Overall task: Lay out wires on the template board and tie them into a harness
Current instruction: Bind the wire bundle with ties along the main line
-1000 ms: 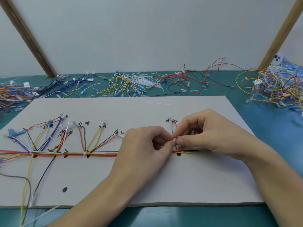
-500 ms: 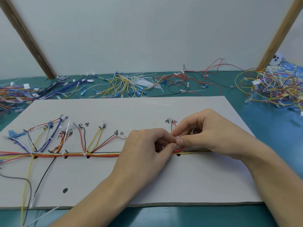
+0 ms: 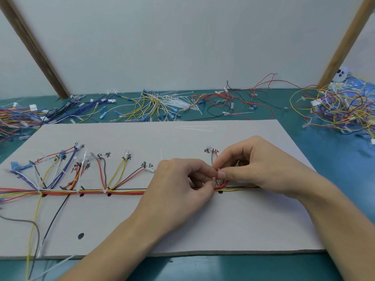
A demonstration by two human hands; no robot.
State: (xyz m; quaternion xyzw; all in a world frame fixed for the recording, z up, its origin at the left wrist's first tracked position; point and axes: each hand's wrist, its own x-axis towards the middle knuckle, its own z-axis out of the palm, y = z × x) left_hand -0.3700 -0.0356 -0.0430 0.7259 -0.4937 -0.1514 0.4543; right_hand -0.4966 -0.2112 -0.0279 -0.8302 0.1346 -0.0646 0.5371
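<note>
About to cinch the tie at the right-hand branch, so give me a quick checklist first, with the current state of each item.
1. Both hands at the tie point: ok, left hand and right hand pinch the cable tie.
2. Trunk bundle on the template board line: ok.
3. Red wire joins the bundle: ok.
4. Tie tail threaded: cannot tell, fingers hide it.
5. Spare ties on the board: ok.
</note>
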